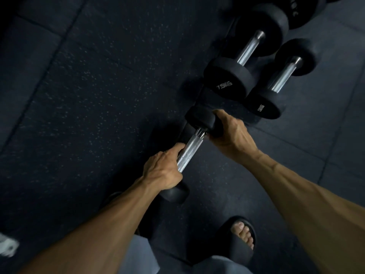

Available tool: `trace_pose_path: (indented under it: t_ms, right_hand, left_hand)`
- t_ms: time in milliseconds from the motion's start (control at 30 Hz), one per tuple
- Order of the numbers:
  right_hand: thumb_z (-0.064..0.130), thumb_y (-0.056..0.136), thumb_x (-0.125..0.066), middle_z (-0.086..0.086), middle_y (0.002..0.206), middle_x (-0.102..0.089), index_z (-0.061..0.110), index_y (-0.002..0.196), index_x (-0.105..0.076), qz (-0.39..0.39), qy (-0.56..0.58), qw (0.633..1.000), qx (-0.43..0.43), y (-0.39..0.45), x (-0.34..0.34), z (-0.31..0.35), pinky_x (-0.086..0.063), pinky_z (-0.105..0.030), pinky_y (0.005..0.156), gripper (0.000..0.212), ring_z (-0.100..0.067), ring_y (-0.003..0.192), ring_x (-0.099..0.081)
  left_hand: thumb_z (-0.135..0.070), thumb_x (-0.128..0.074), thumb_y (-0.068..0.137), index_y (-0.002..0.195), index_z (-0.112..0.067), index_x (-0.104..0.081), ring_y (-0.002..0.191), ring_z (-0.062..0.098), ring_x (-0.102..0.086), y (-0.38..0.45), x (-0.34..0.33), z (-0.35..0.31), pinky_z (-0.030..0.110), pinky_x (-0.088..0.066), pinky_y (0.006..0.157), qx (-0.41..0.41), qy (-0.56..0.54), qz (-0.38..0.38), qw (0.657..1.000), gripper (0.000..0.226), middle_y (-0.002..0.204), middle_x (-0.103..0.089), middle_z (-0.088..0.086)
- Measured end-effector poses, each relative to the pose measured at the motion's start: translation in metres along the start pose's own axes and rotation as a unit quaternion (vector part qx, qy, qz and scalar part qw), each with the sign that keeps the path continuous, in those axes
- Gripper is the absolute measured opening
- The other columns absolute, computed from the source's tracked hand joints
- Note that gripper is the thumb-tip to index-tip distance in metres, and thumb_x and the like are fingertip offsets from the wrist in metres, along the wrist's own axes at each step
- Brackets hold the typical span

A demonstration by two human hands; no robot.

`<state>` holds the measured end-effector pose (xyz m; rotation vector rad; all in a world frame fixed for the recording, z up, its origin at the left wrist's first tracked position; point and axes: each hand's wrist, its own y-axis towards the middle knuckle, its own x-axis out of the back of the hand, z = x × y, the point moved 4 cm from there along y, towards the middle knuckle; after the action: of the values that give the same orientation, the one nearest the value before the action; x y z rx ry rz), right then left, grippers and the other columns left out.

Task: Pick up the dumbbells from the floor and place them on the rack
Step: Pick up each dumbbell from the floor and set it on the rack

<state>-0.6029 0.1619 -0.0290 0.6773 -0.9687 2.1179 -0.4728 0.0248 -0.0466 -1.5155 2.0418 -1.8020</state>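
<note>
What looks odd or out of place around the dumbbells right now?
Nothing looks damaged. The left hand grips the handle of the held dumbbell, and the right hand grips its far head. The 7.5 kg dumbbell and the 5 kg dumbbell lie parallel. One risk: an open-toed sandal near the weights.

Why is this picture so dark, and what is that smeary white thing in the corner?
Head view: the light is dim, so the black rubber floor swallows detail; only the chrome handle gripped by the left hand shines. The white object at the lower left edge is motion-blurred, too smeared to identify. The wide-angle lens bends the floor seams.
</note>
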Motion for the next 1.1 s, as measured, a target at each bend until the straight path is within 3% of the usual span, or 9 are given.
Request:
trace_pose_path:
  t_ms: [167,233,400,533,700,933,1100]
  right_hand:
    - [0.019,0.080,-0.066,-0.007,0.099,-0.067,0.024,0.117,-0.053,-0.011,-0.012,1.000,0.026,-0.022,0.086,0.057,-0.051,-0.040,0.078,0.040,-0.028,0.091,-0.064]
    - [0.020,0.080,-0.067,-0.002,0.097,-0.067,0.027,0.117,-0.053,-0.022,-0.009,0.999,0.041,-0.031,0.132,0.089,-0.052,-0.042,0.080,0.040,-0.024,0.090,-0.064]
    - [0.022,0.078,-0.066,0.000,0.097,-0.064,0.035,0.117,-0.050,-0.059,-0.021,0.994,0.085,-0.056,0.263,0.182,-0.052,-0.043,0.084,0.044,-0.022,0.088,-0.063]
    - [0.022,0.079,-0.066,-0.002,0.098,-0.065,0.032,0.120,-0.049,-0.104,-0.036,0.985,0.134,-0.087,0.369,0.266,-0.050,-0.045,0.086,0.045,-0.026,0.093,-0.061]
    - [0.019,0.081,-0.068,0.004,0.093,-0.065,0.029,0.119,-0.052,-0.135,-0.042,0.968,0.207,-0.127,0.475,0.374,-0.049,-0.045,0.089,0.043,-0.019,0.088,-0.061]
    - [0.019,0.079,-0.069,0.001,0.103,-0.066,0.030,0.125,-0.051,-0.159,-0.080,0.929,0.325,-0.139,0.545,0.510,-0.048,-0.046,0.089,0.051,-0.024,0.098,-0.061]
    - [0.018,0.079,-0.068,0.001,0.105,-0.066,0.029,0.126,-0.052,-0.142,-0.107,0.917,0.358,-0.094,0.551,0.605,-0.049,-0.044,0.088,0.051,-0.024,0.099,-0.061]
  left_hand:
    - [-0.010,-0.074,0.077,0.147,-0.042,-0.021,0.111,0.025,-0.060,-0.058,0.061,-0.045,0.039,-0.052,0.093,0.004,-0.043,0.003,0.999,0.093,0.124,-0.060,0.004]
    - [-0.011,-0.073,0.076,0.145,-0.043,-0.022,0.105,0.024,-0.061,-0.086,0.099,-0.067,0.039,-0.053,0.089,-0.005,-0.047,-0.016,0.999,0.092,0.114,-0.063,0.002]
    - [-0.014,-0.071,0.074,0.133,-0.046,-0.030,0.082,0.019,-0.063,-0.167,0.213,-0.133,0.037,-0.056,0.073,-0.049,-0.033,-0.099,0.993,0.079,0.086,-0.061,-0.007]
    - [-0.016,-0.072,0.074,0.137,-0.046,-0.028,0.082,0.017,-0.062,-0.241,0.305,-0.182,0.035,-0.054,0.072,-0.071,-0.035,-0.164,0.983,0.082,0.089,-0.061,-0.006]
    - [-0.018,-0.071,0.073,0.135,-0.047,-0.030,0.095,0.019,-0.059,-0.337,0.406,-0.222,0.033,-0.050,0.075,-0.088,-0.038,-0.267,0.959,0.080,0.098,-0.063,-0.006]
    - [-0.020,-0.072,0.070,0.137,-0.046,-0.027,0.097,0.021,-0.061,-0.416,0.513,-0.221,0.041,-0.052,0.084,-0.098,-0.092,-0.362,0.922,0.085,0.099,-0.065,-0.007]
    - [-0.022,-0.074,0.066,0.130,-0.047,-0.027,0.096,0.022,-0.063,-0.419,0.593,-0.181,0.041,-0.053,0.085,-0.098,-0.132,-0.372,0.913,0.084,0.101,-0.067,-0.005]
